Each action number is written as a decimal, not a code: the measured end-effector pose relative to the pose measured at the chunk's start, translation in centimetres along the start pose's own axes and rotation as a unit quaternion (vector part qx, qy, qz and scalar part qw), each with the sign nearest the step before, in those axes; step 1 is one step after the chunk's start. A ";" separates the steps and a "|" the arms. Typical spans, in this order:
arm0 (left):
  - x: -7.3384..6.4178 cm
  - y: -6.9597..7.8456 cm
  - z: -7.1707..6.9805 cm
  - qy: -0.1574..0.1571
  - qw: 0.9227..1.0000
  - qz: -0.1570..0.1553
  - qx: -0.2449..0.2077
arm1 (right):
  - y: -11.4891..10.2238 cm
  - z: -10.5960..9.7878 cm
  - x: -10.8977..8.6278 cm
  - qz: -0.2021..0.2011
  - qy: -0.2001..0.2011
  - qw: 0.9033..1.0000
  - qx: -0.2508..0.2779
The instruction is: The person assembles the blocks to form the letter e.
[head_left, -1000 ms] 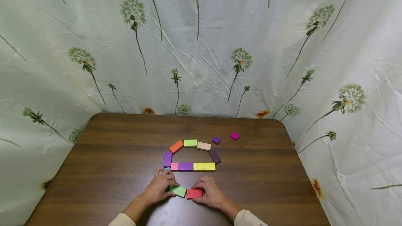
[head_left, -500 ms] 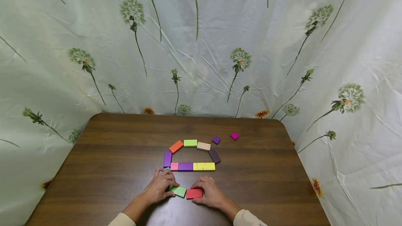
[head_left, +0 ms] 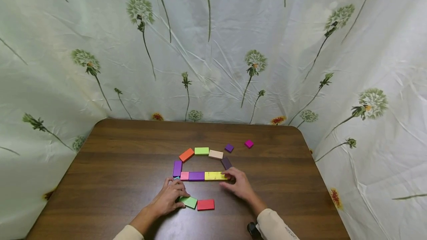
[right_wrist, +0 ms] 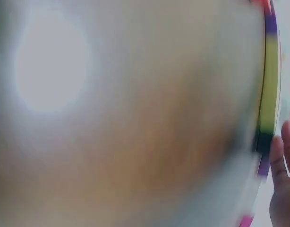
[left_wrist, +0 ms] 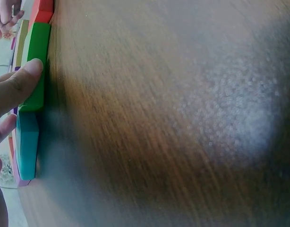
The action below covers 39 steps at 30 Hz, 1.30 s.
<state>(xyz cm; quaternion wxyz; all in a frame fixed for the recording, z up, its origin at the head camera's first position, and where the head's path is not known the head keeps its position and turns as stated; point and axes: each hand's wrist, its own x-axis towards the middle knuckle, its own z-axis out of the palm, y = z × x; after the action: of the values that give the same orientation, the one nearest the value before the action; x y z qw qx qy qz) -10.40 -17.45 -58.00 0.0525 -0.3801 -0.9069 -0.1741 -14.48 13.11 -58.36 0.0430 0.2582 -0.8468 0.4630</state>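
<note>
My left hand (head_left: 169, 197) pinches a light green block (head_left: 191, 203) lying flat and slanted on the table; the left wrist view shows the thumb pressed on its near side. A turquoise block (left_wrist: 29, 146) adjoins its left end, mostly covered by the hand in the head view. Against the green block's right end lies a red block (head_left: 205, 205). My right hand (head_left: 241, 184) holds nothing, its fingers loosely extended over the right end of a yellow block (head_left: 212, 176). The fingers partly cover a dark purple block (head_left: 226, 163) there.
A purple block (head_left: 196, 176) and a pink block (head_left: 184, 175) continue the yellow block's row. Purple (head_left: 177, 168), orange (head_left: 186, 155), lime (head_left: 201, 151) and beige (head_left: 215, 154) blocks arch behind it. A small purple block (head_left: 229, 147) and a magenta one (head_left: 249, 144) lie at the back right.
My right hand has let go of the red block and moved forward and right to the yellow block's end. The left hand stays on the green block.
</note>
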 end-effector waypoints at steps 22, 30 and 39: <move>-0.1 0.0 -0.2 -0.022 1.000 -0.013 -0.010 | 8.1 -8.6 7.1 0.155 0.058 0.979 -0.121; -0.2 0.0 -0.1 -0.004 1.000 0.006 0.005 | 8.5 -9.2 8.3 0.152 -0.032 0.975 -0.159; -0.2 -0.2 -0.1 0.011 1.000 0.013 0.008 | 8.5 -9.6 8.9 0.169 -0.077 0.966 -0.178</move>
<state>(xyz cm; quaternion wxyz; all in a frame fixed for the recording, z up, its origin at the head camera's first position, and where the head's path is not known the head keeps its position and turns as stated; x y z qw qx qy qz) -10.39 -17.71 -57.98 0.0678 -0.3896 -0.9025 -0.1706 -27.86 21.01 -56.64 -0.0558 0.1348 -0.9476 0.2843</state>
